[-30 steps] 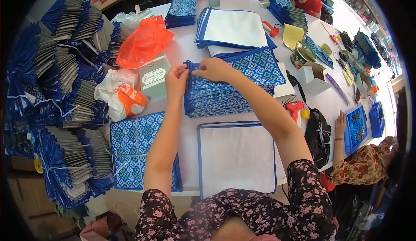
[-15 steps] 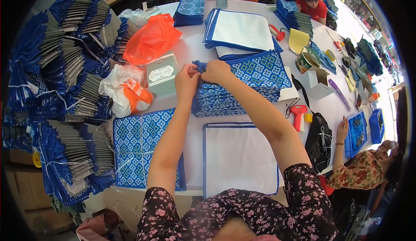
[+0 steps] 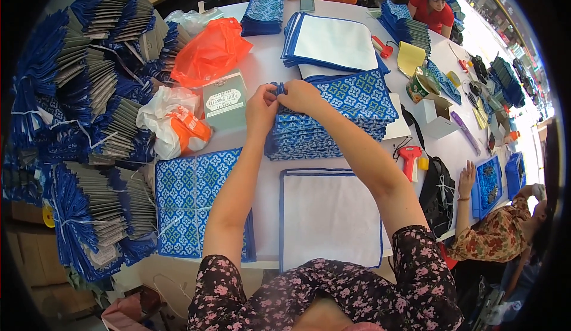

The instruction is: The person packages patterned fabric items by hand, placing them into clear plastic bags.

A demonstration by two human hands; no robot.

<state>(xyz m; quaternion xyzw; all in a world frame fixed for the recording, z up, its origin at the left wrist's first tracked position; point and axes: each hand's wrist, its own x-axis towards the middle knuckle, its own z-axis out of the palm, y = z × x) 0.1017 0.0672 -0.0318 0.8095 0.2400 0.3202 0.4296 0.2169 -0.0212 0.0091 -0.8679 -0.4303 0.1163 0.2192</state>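
Though close, hands (image 3: 262, 108) (image 3: 299, 96) on cloth's (image 3: 357, 98) edge.

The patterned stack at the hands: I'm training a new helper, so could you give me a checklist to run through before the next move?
1. Left hand and right hand together at the far left corner of the patterned stack: ok.
2. Number of layers between the fingers: cannot tell; the hands hide it.
3. Top cloth square on the layers below: not ok; its right corner juts past them.
4. White cloth lying flat in front of the person: ok.
5. Red tool apart from the patterned stack: ok.
6. String around the tied stack in place: ok on top; underside cannot tell.
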